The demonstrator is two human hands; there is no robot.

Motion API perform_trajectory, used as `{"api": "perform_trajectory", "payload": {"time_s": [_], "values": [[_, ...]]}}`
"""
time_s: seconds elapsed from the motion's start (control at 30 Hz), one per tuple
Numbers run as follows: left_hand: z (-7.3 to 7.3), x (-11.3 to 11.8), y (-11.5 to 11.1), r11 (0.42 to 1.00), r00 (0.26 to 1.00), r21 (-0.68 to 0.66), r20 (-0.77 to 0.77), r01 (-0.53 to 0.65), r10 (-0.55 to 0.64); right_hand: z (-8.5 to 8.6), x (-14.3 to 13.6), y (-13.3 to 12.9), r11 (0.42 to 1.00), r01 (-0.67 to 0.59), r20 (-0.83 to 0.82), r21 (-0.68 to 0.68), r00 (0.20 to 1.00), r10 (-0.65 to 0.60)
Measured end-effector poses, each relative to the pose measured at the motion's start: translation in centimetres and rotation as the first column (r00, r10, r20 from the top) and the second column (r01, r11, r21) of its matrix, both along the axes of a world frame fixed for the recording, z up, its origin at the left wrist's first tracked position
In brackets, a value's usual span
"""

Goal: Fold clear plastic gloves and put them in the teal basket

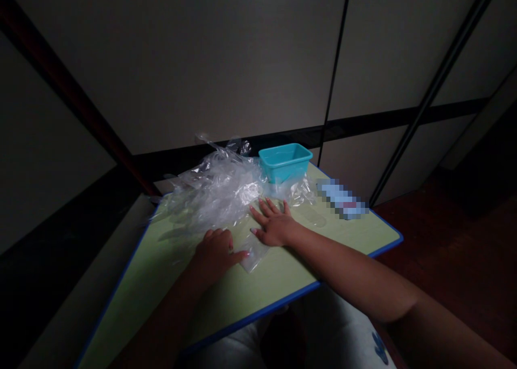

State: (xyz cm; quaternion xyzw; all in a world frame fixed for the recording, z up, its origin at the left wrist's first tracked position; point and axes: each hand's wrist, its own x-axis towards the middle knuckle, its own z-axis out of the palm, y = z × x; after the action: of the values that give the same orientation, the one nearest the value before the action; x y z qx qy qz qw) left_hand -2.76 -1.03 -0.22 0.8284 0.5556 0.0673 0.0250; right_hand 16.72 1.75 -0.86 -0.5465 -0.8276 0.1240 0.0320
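Note:
A small clear plastic bag (254,254) lies flat on the green table (242,301), between my hands. My right hand (276,226) rests palm down on the tabletop with its fingers spread, its lower edge over the bag. My left hand (216,252) is on the table too, its fingers bent and its thumb stretched out to the bag's near edge; it grips nothing visible. Beyond both hands sits a large loose heap of clear plastic bags (222,188). A turquoise basket (286,167) stands upright behind my right hand, with crumpled clear plastic (297,191) before it.
A blurred light-blue packet (343,199) lies at the table's right side. Pale cabinet panels (226,62) rise close behind the table. The table has a blue edge, with the person's legs in light clothing (343,331) below it.

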Motion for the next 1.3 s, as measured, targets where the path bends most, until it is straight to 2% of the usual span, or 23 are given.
{"api": "perform_trajectory", "payload": {"time_s": [0.23, 0.53, 0.77, 0.97, 1.13, 1.3], "values": [[-0.3, -0.1, 0.2, 0.996, 0.998, -0.067, -0.014, 0.058, -0.059, 0.1, 0.1, 0.0, 1.0, -0.007, -0.012, -0.004, 1.0, 0.007], [0.2, 0.2, 0.1, 0.989, 0.994, -0.111, 0.056, 0.102, -0.096, 0.5, 0.2, 0.0, 0.999, -0.015, 0.0, -0.029, 1.0, 0.015], [-0.6, -0.1, 0.5, 0.987, 0.988, -0.101, 0.103, 0.129, -0.118, 0.4, 0.2, 0.1, 0.999, -0.015, -0.006, -0.053, 1.0, 0.015], [0.1, 0.1, 0.6, 0.976, 0.977, -0.141, 0.152, 0.168, -0.147, 0.2, 0.2, 0.1, 0.999, -0.022, -0.015, -0.05, 1.0, 0.021], [0.2, 0.1, 0.8, 0.977, 0.975, -0.121, 0.16, 0.174, -0.154, 0.2, 0.2, 0.2, 0.998, -0.024, -0.025, -0.062, 0.999, 0.023], [0.1, -0.4, 1.1, 0.987, 0.972, -0.094, 0.21, 0.131, -0.109, 0.7, 0.5, 0.0, 0.999, 0.009, -0.058, -0.045, 0.998, -0.012]]}}
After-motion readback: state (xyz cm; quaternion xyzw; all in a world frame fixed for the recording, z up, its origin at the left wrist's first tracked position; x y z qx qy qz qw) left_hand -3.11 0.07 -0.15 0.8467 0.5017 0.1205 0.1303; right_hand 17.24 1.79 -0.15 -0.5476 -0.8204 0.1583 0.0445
